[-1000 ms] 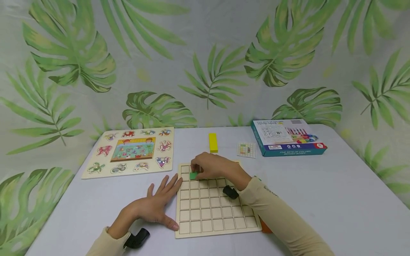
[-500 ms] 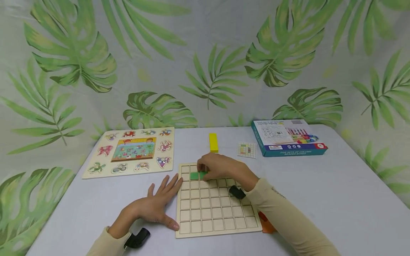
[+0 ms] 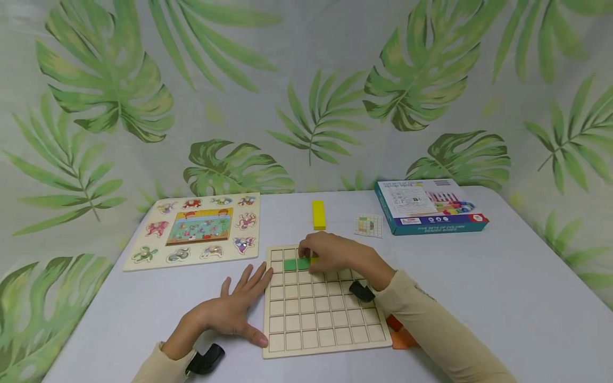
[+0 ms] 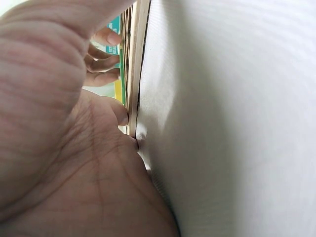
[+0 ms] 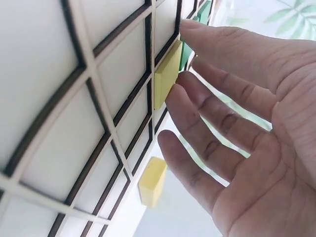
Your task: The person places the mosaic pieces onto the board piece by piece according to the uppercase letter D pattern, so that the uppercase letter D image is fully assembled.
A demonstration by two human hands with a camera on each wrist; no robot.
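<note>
A light wooden grid board (image 3: 308,322) lies flat in the middle of the table. Spread fingers of my left hand (image 3: 230,314) rest along its left edge, thumb near the lower corner; the left wrist view shows that palm (image 4: 89,163) beside the board's side. Over the second row from the top, my right hand (image 3: 335,255) pinches a yellow square tile (image 5: 168,74) between thumb and fingers, right at the grid. In the head view the hand mostly covers this tile. Two green tiles (image 3: 289,264) sit side by side to its left in the same row.
Behind the board stands a yellow block (image 3: 319,215), with a small printed grid card (image 3: 368,225) to its right. A boxed set (image 3: 428,207) lies back right, an animal peg puzzle (image 3: 239,251) back left. Red (image 3: 395,323) and orange pieces (image 3: 404,339) show beside the right forearm.
My right hand has moved right along the second row, from the first green tile past the second to a yellow one. Both green tiles are now uncovered. The left hand stays put.
</note>
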